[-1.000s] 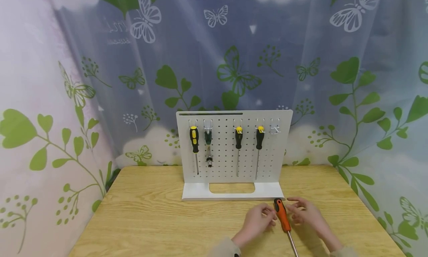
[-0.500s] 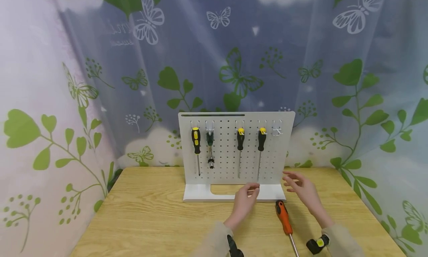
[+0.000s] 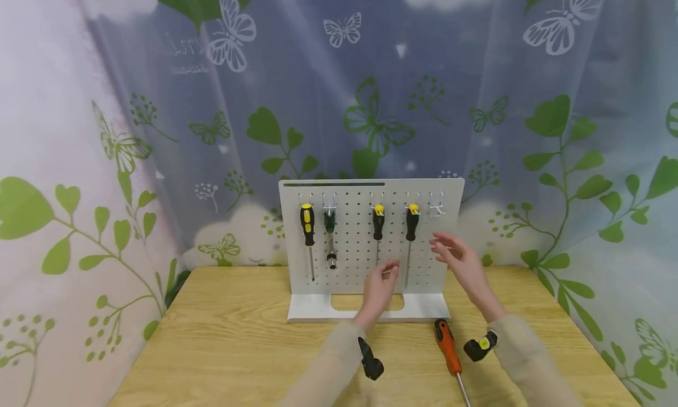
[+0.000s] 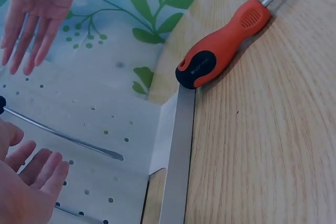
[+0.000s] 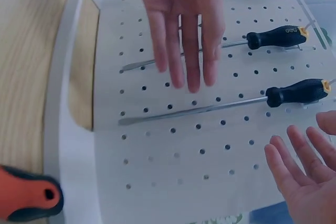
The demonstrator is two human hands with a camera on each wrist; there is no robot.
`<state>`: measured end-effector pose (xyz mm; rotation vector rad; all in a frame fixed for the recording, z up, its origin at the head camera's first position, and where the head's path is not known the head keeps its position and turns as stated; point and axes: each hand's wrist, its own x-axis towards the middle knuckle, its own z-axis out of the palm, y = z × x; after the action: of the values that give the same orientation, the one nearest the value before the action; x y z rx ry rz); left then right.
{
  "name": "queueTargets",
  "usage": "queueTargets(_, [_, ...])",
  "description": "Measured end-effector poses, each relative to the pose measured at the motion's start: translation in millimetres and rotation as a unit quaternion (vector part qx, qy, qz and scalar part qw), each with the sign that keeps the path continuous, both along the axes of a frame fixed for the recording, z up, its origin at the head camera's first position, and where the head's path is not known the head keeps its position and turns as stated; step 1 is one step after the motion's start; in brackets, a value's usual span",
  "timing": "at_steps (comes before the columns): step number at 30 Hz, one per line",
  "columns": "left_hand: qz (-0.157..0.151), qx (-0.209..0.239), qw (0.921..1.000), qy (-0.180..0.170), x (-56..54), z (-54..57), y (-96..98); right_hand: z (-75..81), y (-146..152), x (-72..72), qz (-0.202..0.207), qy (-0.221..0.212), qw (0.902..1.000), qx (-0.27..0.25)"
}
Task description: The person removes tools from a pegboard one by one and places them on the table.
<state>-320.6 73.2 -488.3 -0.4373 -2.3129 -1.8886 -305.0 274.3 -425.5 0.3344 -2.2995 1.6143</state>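
My left hand (image 3: 378, 289) is raised before the lower part of a white pegboard (image 3: 352, 260), its fingers relaxed and holding nothing. It covers the lower shaft of a black screwdriver with a yellow top (image 3: 378, 224). Higher and to the right, my right hand (image 3: 463, 269) is held near the board's right edge, nearest to another black-and-yellow screwdriver (image 3: 412, 223). Loose fingers show on the right hand (image 5: 310, 177) in the right wrist view, with nothing in them. An orange-and-black screwdriver (image 4: 226, 45) lies on the table, its handle end at the board's base.
On the board's left hang a yellow-and-black screwdriver (image 3: 307, 226) and a dark green-handled driver (image 3: 329, 220). A wire hook (image 3: 436, 209) sticks out at its upper right. The wooden table (image 3: 228, 336) is backed by a patterned curtain (image 3: 296, 60).
Both hands have left the sides of the orange screwdriver and risen towards the pegboard, the left one also moving leftward. The orange screwdriver stays on the table.
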Motion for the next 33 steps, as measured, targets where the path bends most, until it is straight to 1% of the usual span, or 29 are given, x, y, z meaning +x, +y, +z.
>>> queueTargets(7, [-0.016, 0.008, 0.9997, -0.018, -10.2, -3.1, 6.0, 10.3, -11.7, -14.8, 0.015, 0.009, 0.9994, -0.030])
queueTargets(10, [-0.027, 0.015, 0.9992, -0.027, -11.8, -3.3, 8.4, 12.3, -16.6, -21.2, 0.018, 0.008, 0.9988, -0.045])
queueTargets(14, [-0.043, 0.024, 0.9981, -0.039, -10.7, -1.9, 9.8, 13.2, -21.8, -27.8, 0.018, 0.003, 0.9984, -0.054])
queueTargets(17, [-0.050, 0.021, 0.9979, -0.034, -10.5, -1.7, 10.1, 13.1, -24.5, -31.7, 0.017, -0.001, 0.9983, -0.056])
queueTargets(19, [-0.052, 0.013, 0.9984, -0.019, -10.9, -1.4, 10.4, 13.0, -26.1, -33.8, 0.016, -0.003, 0.9982, -0.058])
queueTargets(21, [-0.053, 0.011, 0.9985, -0.013, -11.0, -1.3, 10.8, 13.0, -27.8, -35.3, 0.012, -0.008, 0.9981, -0.059])
queueTargets(24, [-0.053, 0.014, 0.9980, -0.030, -9.8, 0.1, 12.5, 13.3, -30.1, -36.3, 0.006, -0.017, 0.9983, -0.055])
queueTargets(25, [-0.056, 0.022, 0.9973, -0.043, -8.9, 0.6, 13.2, 13.3, -30.7, -36.6, 0.002, -0.022, 0.9984, -0.052])
queueTargets(29, [-0.054, 0.041, 0.9951, -0.072, -6.3, 3.4, 17.7, 13.9, -31.6, -37.9, -0.002, -0.036, 0.9980, -0.051])
queueTargets(33, [-0.051, 0.070, 0.9927, -0.083, -4.0, 5.6, 20.0, 13.4, -32.5, -39.3, 0.000, -0.026, 0.9983, -0.053])
